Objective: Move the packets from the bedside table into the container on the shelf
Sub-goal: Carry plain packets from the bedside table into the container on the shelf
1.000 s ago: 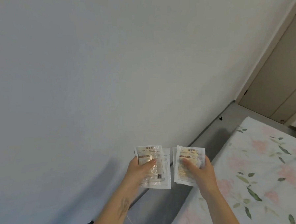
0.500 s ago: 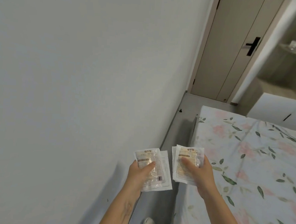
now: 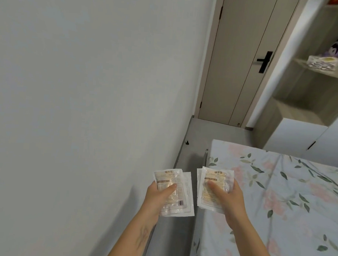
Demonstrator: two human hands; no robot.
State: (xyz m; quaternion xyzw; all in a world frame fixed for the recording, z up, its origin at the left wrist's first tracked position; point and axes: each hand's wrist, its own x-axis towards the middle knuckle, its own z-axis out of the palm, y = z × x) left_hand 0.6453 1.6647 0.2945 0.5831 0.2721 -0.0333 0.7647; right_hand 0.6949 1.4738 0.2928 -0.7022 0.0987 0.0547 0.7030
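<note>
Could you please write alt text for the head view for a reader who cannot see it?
Two bare hands, left hand and right hand, each hold hand warmer packets beside a floral-sheeted bed. Ahead are a closed door and a shelf bearing a clear container.

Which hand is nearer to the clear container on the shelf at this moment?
The right hand, gripping its packets above the bed's edge, is nearer the clear container, which is up to its right. The left hand, holding its own packets, is farther, toward the wall.
</note>
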